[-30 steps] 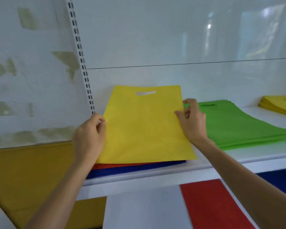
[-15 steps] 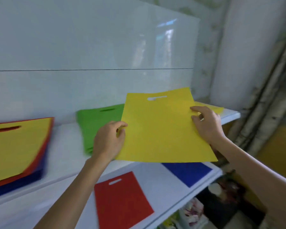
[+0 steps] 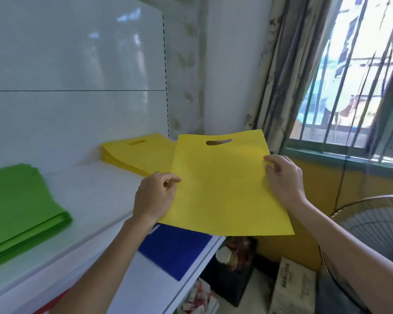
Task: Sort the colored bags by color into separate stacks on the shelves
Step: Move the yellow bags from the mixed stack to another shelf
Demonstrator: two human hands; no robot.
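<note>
Yellow bag [image 3: 225, 191] pinched by left hand [image 3: 153, 196], right hand [image 3: 283, 177] (opposite edges), near yellow stack [image 3: 141, 155].

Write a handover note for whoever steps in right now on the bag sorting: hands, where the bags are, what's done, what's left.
Left hand pinches the left edge of the yellow bag; right hand pinches its right edge.
The bag is in the air, just right of the yellow stack on the upper shelf.
Done: green stack on that shelf, blue bag on the lower shelf.
Left: lay this bag on the yellow stack.
</note>
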